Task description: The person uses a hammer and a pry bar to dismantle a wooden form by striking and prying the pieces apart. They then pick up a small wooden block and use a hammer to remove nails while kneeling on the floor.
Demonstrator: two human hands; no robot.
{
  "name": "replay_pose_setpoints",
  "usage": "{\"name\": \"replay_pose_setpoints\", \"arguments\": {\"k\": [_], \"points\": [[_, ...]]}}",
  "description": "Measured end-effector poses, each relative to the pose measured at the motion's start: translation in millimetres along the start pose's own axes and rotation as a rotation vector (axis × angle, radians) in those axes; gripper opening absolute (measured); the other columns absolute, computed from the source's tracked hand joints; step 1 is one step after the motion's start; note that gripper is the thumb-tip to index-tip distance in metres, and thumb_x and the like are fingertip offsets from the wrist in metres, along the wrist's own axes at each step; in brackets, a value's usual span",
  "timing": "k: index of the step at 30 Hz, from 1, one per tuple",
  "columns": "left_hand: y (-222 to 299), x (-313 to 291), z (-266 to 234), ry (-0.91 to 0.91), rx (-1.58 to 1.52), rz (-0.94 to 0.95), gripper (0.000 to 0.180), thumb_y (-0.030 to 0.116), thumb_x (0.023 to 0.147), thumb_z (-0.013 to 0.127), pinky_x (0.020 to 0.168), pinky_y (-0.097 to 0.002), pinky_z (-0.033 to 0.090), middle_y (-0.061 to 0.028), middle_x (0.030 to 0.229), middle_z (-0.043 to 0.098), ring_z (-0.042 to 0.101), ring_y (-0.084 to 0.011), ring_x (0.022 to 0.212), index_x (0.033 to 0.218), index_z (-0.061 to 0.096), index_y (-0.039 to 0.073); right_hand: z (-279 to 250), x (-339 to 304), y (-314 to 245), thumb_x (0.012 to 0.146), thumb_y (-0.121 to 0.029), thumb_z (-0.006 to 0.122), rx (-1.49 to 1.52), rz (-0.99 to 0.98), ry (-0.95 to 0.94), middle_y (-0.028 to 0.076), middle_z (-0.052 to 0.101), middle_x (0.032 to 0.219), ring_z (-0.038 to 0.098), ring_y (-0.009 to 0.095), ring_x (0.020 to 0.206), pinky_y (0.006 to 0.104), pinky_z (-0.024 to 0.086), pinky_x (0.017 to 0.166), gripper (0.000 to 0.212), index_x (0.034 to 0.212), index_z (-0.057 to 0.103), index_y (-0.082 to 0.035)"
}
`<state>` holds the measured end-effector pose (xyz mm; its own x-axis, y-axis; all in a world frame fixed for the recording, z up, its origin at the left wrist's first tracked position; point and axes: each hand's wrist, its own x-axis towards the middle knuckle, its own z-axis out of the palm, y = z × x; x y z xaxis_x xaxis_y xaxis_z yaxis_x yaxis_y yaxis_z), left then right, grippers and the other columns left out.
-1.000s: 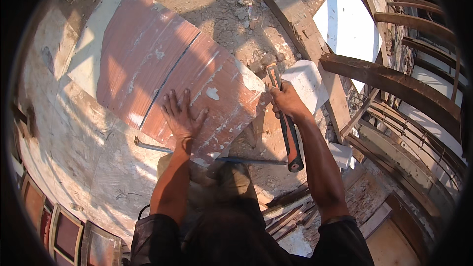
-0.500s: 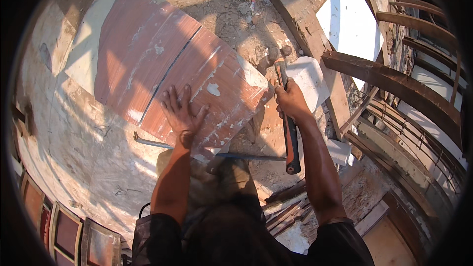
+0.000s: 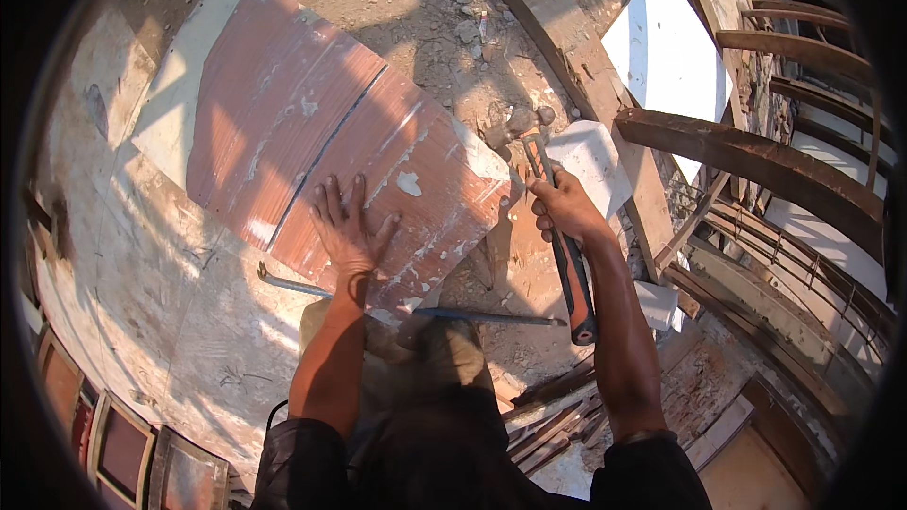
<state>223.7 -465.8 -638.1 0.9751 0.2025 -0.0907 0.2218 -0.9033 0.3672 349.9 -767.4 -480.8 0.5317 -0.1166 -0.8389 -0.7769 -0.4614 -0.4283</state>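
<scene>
My left hand lies flat with its fingers spread on a reddish-brown wood panel. The panel has a long dark groove, white scuffs and pale bare patches at its ends. In my right hand is a hammer, gripped around the middle of its black-and-orange handle. Its metal head points away from me, just past the panel's right corner, and the handle's butt end points toward me. A bluish metal pry bar lies partly under the panel's near corner, in front of my legs; its middle is hidden.
A broken white slab lies right of the hammer. Farther right are a white board, a long brown beam and stacked timber frames. Framed panels stand at the lower left. Rubble covers the ground beyond the panel.
The hammer has tilted slightly, its head going left and its butt end right and nearer to me. My left hand stays flat on the panel. The whole view has shifted a little.
</scene>
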Motion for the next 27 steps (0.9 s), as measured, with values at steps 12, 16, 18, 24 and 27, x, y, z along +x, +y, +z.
{"name": "replay_pose_setpoints", "arguments": {"k": [12,16,18,24,27], "points": [[5.8,-6.1,0.2,0.049,-0.001,0.035,0.092,0.064,0.076,0.077,0.118,-0.0682,0.019,-0.0221,0.162,0.032,0.026,-0.0464,0.15,0.154,0.047,0.025,-10.4,1.7,-7.3,0.105,-0.028,0.056,0.049,-0.167,0.184,-0.001,0.047,0.068,0.047,0.009,0.049,0.0289,0.043,0.042,0.023,0.108,0.049,-0.007],[2.1,7.2,-0.3,0.069,0.001,0.025,0.092,0.064,0.076,0.076,0.12,-0.0671,0.017,-0.022,0.162,0.03,0.024,-0.0461,0.151,0.154,0.047,0.025,-10.9,-6.3,-25.2,0.101,-0.024,0.059,0.134,0.04,-0.072,0.002,0.053,0.071,0.051,0.011,0.051,0.0312,0.045,0.044,0.021,0.102,0.051,-0.004],[-2.6,-9.7,-2.4,-0.006,0.025,0.0,0.092,0.065,0.076,0.076,0.12,-0.0667,0.017,-0.0219,0.163,0.03,0.023,-0.046,0.151,0.154,0.047,0.025,-18.9,-14.2,-42.8,0.101,-0.025,0.062,0.21,-0.02,0.002,0.001,0.052,0.071,0.051,0.011,0.051,0.0302,0.044,0.043,0.023,0.104,0.05,-0.006],[-0.7,-8.0,-3.9,0.01,0.014,0.02,0.092,0.065,0.077,0.075,0.121,-0.0666,0.015,-0.0219,0.163,0.028,0.022,-0.0462,0.151,0.155,0.045,0.025,-48.4,-19.3,-77.6,0.103,-0.024,0.056,0.284,-0.327,0.4,-0.001,0.046,0.069,0.047,0.008,0.052,0.0267,0.044,0.043,0.019,0.099,0.044,-0.01],[3.0,-5.3,-2.5,0.001,0.025,0.001,0.092,0.065,0.077,0.075,0.12,-0.0668,0.016,-0.0223,0.163,0.029,0.022,-0.0467,0.151,0.154,0.046,0.024,-8.6,5.8,-20.4,0.102,-0.02,0.055,0.04,-0.102,0.193,0.002,0.049,0.069,0.053,0.013,0.053,0.032,0.047,0.045,0.017,0.102,0.046,-0.006]]}}
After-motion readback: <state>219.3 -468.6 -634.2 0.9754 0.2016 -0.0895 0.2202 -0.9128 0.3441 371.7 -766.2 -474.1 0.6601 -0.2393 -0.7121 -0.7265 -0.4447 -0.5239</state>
